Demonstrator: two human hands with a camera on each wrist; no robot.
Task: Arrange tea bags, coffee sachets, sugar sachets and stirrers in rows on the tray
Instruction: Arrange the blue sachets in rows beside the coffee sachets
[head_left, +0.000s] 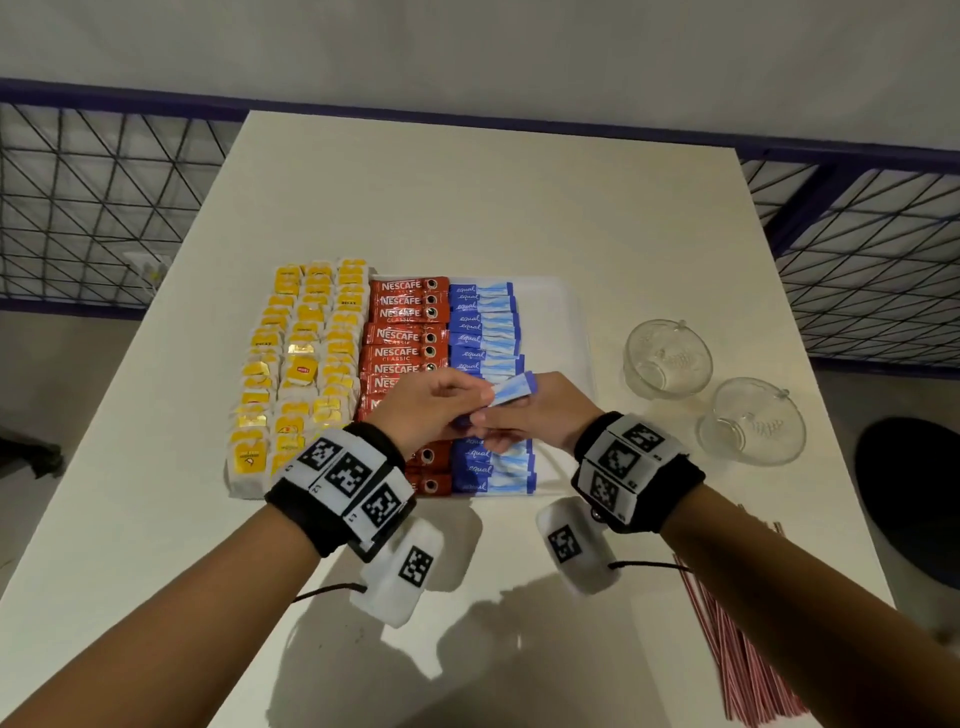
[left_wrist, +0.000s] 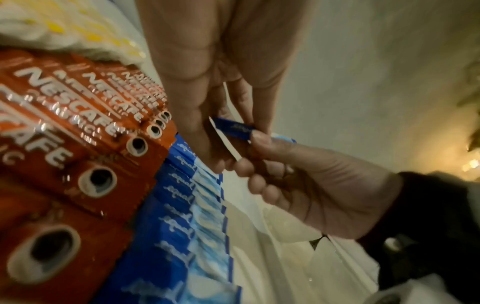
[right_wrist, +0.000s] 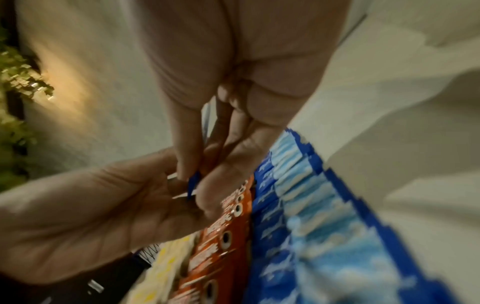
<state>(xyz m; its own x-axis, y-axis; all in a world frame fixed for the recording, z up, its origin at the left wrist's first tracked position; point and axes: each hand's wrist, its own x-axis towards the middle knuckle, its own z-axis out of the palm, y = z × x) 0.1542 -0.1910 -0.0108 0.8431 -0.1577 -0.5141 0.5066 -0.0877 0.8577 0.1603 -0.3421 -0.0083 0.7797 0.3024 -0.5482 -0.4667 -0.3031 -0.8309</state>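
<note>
A slim blue sugar sachet (head_left: 511, 388) is held above the tray (head_left: 561, 312), over the blue row, w/ both hands meeting on it. It is a thin flat paper strip: dark blue at one end w/ white script, fading to pale sky-blue, then capped by a dark blue band at the far tip. It is tilted, far end raised to the right. The left hand (head_left: 431, 410) is seen w/ thumb and fingers (left_wrist: 197, 131) pinching the dark end of the sachet. The right hand (head_left: 540, 415) is seen w/ thumb and fingers (left_wrist: 262, 137) curled and nipping the same sachet from the other side; in the right wrist view the strip shows edge-on as a thin blue sliver betw. the fingertips.

On the tray, three sorts are laid in columns running front to back. Tea bags (head_left: 298, 364) sit at left in approx. three files: white crinkled paper pouches w/ yellow glossy tags, overhanging the tray's left edge. Coffee sachets (head_left: 408, 317) lie in the middle: red shiny foil, white lettering, a cup motif at the right end, overlapped like shingles. Sugar sachets (head_left: 483, 322) lie just beside them, also overlapped. The tray's right part is bare white, smooth, w/ rounded corners.

Off the tray on the pale bench (head_left: 493, 197): two clear glass cups (head_left: 667, 358) at right, and a bundle of thin red-and-white stirrers (head_left: 737, 644) near the front right edge.
</note>
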